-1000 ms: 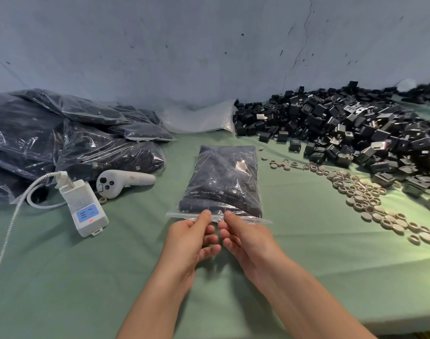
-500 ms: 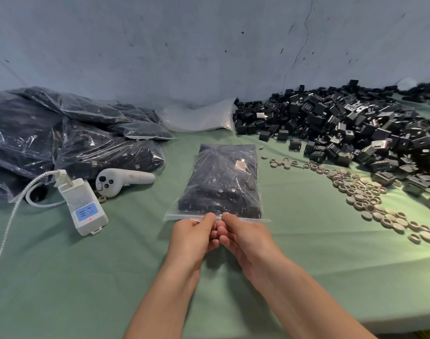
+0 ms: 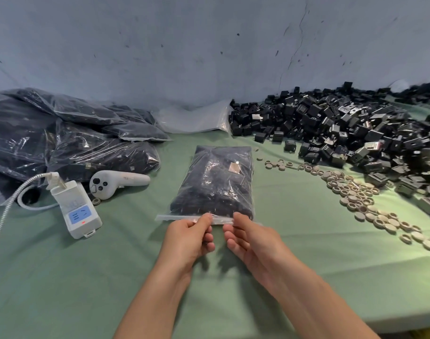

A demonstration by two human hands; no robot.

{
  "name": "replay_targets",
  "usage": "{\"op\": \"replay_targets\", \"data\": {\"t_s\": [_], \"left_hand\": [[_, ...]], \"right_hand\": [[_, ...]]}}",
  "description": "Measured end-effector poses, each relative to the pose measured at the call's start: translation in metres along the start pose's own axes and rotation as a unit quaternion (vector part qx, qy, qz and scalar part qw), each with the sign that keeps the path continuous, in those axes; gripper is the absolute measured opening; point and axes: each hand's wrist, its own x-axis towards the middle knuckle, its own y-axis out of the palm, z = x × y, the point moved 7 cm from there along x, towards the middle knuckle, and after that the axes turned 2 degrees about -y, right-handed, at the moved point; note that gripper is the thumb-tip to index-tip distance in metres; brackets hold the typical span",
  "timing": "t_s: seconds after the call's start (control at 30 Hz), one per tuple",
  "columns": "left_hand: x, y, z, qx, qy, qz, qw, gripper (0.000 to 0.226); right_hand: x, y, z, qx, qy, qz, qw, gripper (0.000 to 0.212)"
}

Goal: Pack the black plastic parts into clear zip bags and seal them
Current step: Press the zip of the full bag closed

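A clear zip bag filled with black plastic parts lies flat in the middle of the green table, its zip strip toward me. My left hand pinches the zip strip near its middle with thumb and forefinger. My right hand pinches the strip just to the right, a small gap between the two hands. A large heap of loose black plastic parts covers the table's far right.
Several filled bags are stacked at the far left. An empty clear bag lies against the wall. A white power adapter with its cable and a white handheld controller lie left of the bag. Beige rings trail along the right.
My hands met at the middle of the zip strip half a second ago; now they have drawn slightly apart along it. The bag has stayed in place.
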Motion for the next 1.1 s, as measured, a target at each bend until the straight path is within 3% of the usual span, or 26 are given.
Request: {"op": "replay_targets", "data": {"t_s": [0.37,0.5,0.7,0.83,1.1], "left_hand": [[-0.002,-0.005,0.002,0.002,0.008,-0.012,1.0,0.031],[-0.005,-0.003,0.004,-0.027,-0.005,-0.007,1.0,0.028],[-0.015,0.019,0.013,-0.01,-0.034,0.066,0.997,0.03],[-0.014,0.02,0.012,0.002,-0.025,0.058,0.998,0.033],[-0.014,0.018,0.012,-0.003,-0.02,0.049,0.999,0.03]], "right_hand": [[-0.011,-0.015,0.014,-0.156,-0.044,0.03,0.986,0.018],[-0.01,-0.013,0.018,-0.154,-0.066,0.025,0.985,0.012],[-0.01,-0.01,0.016,-0.163,-0.078,0.056,0.982,0.017],[-0.013,-0.01,0.013,-0.169,-0.053,0.09,0.98,0.032],[-0.015,-0.03,0.019,-0.134,-0.041,0.064,0.988,0.02]]}}
